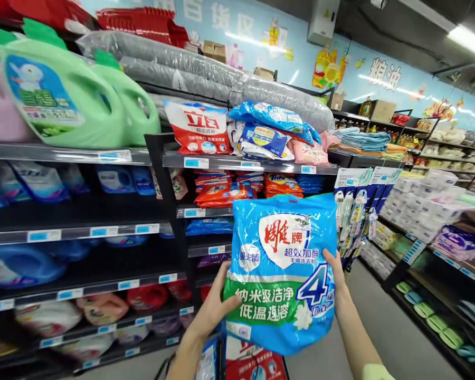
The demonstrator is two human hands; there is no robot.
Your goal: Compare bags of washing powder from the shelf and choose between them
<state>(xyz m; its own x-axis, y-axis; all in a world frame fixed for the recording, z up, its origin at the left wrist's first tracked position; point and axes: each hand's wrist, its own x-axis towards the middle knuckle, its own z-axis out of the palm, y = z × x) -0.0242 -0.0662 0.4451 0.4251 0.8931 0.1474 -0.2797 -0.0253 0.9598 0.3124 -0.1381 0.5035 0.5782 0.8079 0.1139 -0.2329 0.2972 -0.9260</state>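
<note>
Held up in front of me is a large blue and green bag of laundry powder (277, 279), upright, its printed front facing me. My left hand (217, 301) grips its left side, thumb on the front and the other fingers partly hidden behind. On the right edge, my right hand (334, 269) is closed round the bag, fingertips showing on the front. Below the held bag, a red bag (257, 364) and a blue bag (208, 361) show, partly covered by it.
Shelves with detergent jugs (71, 95) stand at left. Ahead, a top shelf carries a red and white powder bag (200, 126) and a blue bag (269, 116). Toothbrush packs (350, 211) hang at the right end. Across the aisle floor (364, 327) are stacked tissue packs (423, 206).
</note>
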